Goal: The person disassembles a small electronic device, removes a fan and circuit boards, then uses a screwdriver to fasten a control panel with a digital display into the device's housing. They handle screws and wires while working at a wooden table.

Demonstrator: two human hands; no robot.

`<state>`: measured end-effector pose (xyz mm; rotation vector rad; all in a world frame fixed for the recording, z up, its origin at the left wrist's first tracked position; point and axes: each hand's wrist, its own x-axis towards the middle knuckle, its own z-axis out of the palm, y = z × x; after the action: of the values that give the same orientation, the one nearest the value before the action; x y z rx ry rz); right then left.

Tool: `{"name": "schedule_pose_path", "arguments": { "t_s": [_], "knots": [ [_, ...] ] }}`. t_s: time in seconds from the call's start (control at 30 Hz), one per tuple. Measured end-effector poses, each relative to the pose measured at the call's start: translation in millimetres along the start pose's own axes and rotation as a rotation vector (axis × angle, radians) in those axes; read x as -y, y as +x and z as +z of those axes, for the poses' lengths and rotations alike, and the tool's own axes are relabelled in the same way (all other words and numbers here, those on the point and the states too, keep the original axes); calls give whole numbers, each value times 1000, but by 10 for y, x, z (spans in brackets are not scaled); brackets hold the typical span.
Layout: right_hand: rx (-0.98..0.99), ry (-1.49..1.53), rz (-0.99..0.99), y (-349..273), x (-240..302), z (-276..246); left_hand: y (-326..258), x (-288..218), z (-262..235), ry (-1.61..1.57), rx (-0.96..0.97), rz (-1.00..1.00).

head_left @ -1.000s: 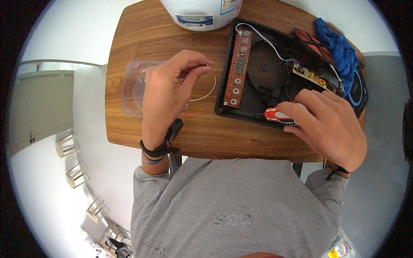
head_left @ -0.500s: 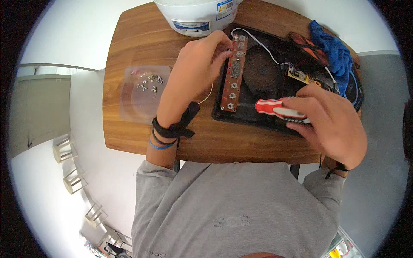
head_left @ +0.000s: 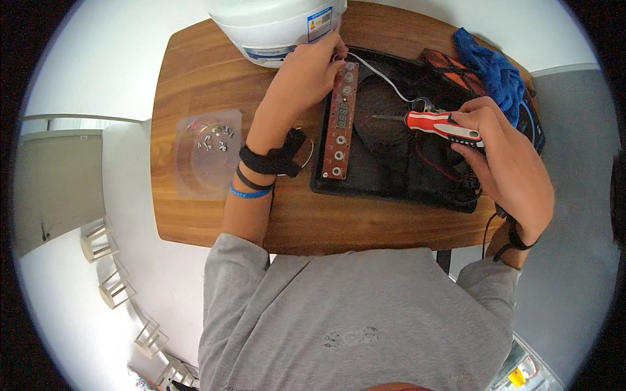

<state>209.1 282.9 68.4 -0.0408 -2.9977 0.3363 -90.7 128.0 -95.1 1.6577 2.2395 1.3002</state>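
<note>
A narrow brown circuit board with round buttons and a small digit display lies along the left side of a black appliance base. My left hand is at the board's far end, thumb and fingers closed together where a white cable begins. What they pinch is hidden. My right hand grips a red-and-white screwdriver by its handle. The screwdriver's thin shaft points left over the dark round coil in the base, apart from the board.
A translucent plastic tray with several small screws is left of my left forearm. Behind stands a white round appliance. A blue cloth and a black-and-orange piece lie at the far right of the wooden table.
My right hand has lifted the screwdriver away from me, and its shaft now shows. The left hand has shifted to the board's far end. The view has moved slightly.
</note>
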Motion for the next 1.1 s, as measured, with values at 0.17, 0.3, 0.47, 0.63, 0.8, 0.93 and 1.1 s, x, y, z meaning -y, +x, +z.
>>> {"name": "schedule_pose_path", "arguments": {
  "t_s": [0.17, 0.3, 0.47, 0.63, 0.8, 0.93, 1.1],
  "knots": [
    [55, -20, -4, -43, -82, 58, -38, -19, -45, -26, 15, 6],
    [194, -6, 1, -57, -119, 42, -70, -3, -99, 13, 49, 7],
    [221, -67, -13, -49, -80, 40, -105, -74, -209, 35, 124, -18],
    [409, -157, 105, -51, -33, -126, -168, -186, -349, -29, 229, -63],
    [368, -155, 93, -161, 24, -92, -393, -380, -394, -106, 271, -80],
    [380, -155, 59, -118, 47, -131, -508, -447, -451, -160, 282, -49],
    [405, -225, 46, -82, 125, -84, -463, -541, -485, -63, 215, -162]
  ]
}}
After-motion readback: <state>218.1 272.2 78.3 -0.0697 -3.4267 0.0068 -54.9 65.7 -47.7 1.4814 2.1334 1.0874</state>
